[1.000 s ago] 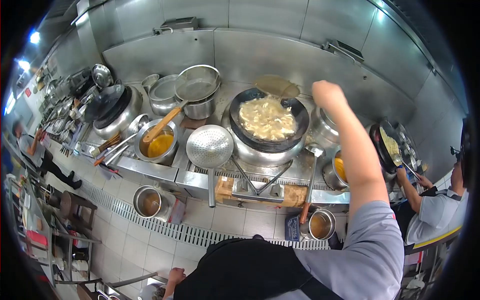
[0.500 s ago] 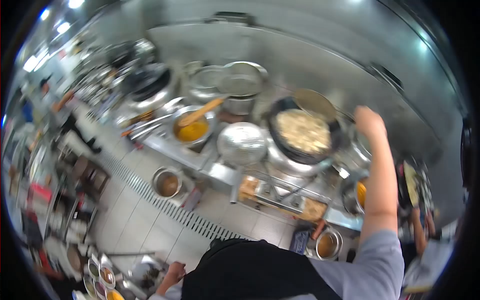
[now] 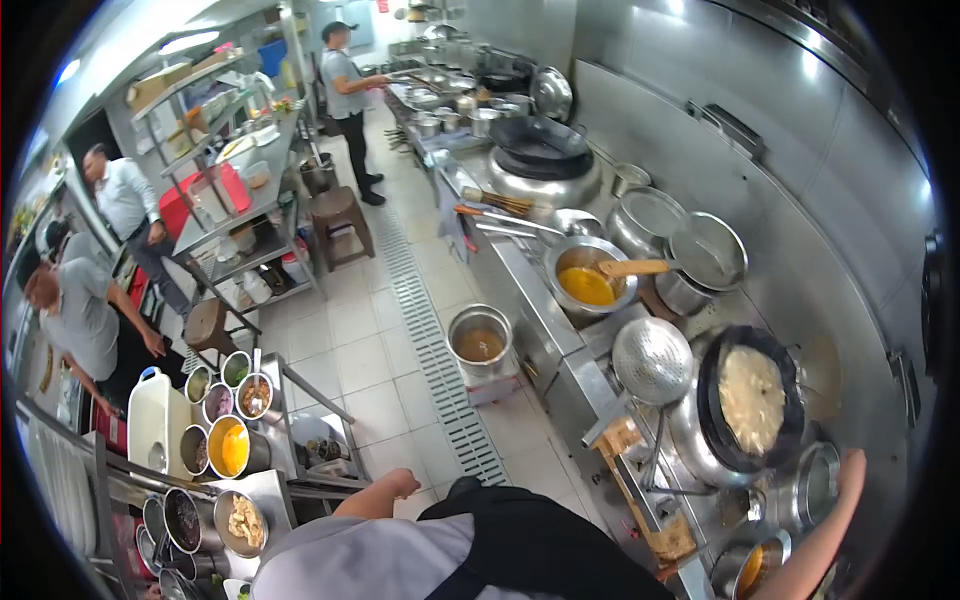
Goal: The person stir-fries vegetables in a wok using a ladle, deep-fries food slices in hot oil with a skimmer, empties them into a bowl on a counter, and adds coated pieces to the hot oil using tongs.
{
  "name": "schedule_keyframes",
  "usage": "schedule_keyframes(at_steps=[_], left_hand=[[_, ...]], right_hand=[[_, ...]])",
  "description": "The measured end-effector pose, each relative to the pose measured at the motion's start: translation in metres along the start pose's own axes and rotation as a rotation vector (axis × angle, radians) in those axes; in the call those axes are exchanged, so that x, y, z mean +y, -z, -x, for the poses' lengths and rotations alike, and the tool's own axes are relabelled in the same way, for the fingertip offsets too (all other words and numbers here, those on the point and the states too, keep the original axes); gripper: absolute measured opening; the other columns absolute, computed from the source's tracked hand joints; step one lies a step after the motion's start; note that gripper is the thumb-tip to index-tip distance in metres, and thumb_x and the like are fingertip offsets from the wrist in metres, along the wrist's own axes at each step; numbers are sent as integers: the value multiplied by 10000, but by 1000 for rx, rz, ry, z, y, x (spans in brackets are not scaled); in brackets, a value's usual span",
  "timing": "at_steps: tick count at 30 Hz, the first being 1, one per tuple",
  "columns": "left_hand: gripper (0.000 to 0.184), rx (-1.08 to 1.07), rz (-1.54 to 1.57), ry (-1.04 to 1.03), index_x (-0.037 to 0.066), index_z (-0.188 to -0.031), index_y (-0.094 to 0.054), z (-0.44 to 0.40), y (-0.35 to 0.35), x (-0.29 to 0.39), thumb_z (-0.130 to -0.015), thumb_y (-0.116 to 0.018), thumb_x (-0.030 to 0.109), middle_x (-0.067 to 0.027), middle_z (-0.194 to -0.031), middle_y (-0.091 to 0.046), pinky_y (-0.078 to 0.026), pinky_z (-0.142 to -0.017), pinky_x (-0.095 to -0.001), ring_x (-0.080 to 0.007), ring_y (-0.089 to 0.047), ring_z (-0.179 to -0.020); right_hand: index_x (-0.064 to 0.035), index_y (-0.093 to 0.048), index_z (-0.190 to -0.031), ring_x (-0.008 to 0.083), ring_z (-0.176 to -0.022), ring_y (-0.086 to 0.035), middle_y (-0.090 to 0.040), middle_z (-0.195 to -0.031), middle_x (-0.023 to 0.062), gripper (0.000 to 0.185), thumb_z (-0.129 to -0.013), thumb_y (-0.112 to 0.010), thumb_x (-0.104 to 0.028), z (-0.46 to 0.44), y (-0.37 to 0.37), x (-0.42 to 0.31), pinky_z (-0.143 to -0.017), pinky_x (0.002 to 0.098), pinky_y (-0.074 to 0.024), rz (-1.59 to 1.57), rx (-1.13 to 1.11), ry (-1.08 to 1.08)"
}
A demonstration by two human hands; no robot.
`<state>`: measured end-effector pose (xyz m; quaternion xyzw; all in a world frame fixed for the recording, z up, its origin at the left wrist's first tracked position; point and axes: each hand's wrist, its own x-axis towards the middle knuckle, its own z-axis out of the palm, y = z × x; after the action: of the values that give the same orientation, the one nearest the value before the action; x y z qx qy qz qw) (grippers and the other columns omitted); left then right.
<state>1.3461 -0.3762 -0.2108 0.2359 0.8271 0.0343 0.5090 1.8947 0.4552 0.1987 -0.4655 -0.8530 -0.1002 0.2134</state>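
The left hand (image 3: 404,483) hangs near the black apron (image 3: 540,540), too indistinct to tell whether spread or closed; rightward, pale food (image 3: 752,400) lies in the dark wok (image 3: 712,398), frying seemingly in hand; beside it, a mesh strainer (image 3: 820,376), whose next move calls for steadiness; rightmost, the right hand (image 3: 852,468) looks curled, its grip impossible to tell

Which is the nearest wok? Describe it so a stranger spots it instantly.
Follow the steel counter along the wall to its near end, at lower right. There, just right of the skimmer, sits a black wok. Pale food fills its middle, while the farther wok shows none.
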Motion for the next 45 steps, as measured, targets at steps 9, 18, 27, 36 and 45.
schedule_keyframes(at_steps=[9, 18, 27, 36, 45], left_hand=[[297, 15, -621, -274, 118, -967, -667, -29, -13, -39, -719, -714, 274, -98, -815, -693, -541, -679, -408, -282, -678, -784], [293, 8, -318, -500, -19, -724, -618, -62, 26, -19, -868, -492, 202, -113, -639, -658, -532, -489, -318, -183, -668, -572], [271, -26, 3, -269, -20, -695, -599, -74, 55, -2, -852, -473, 162, -129, -655, -658, -541, -516, -320, -203, -676, -589], [292, -196, -386, -445, -42, -737, -601, -81, 60, -22, -866, -465, 183, -137, -694, -670, -542, -523, -319, -202, -677, -590], [200, 95, 559, -19, -31, -782, -597, -51, 68, 45, -823, -559, 161, -138, -655, -637, -502, -469, -323, -213, -640, -522]], right_hand=[[-118, -499, -682, 94, -325, -322, -404, -473, -18, 196, -846, -606, -131, 124, -33, -119, -305, 269, -215, -951, -618, -878], [-46, -520, -867, 86, -340, -340, -474, -561, 28, 54, -895, -530, -91, 139, -9, -225, -316, 238, -212, -1163, -511, -924], [-11, -549, -768, 103, -384, -421, -493, -527, 21, 171, -887, -527, -131, 148, 90, -263, -357, 283, -299, -531, -369, -612], [6, -641, -920, 428, -867, -611, -638, -900, 262, 196, -822, -526, -119, 148, 101, -286, -755, 455, -483, 2, -382, -277], [-22, -645, -939, 403, -912, -615, -646, -913, 233, 217, -832, -532, -173, 119, 149, -320, -802, 467, -491, 188, -406, -313]])
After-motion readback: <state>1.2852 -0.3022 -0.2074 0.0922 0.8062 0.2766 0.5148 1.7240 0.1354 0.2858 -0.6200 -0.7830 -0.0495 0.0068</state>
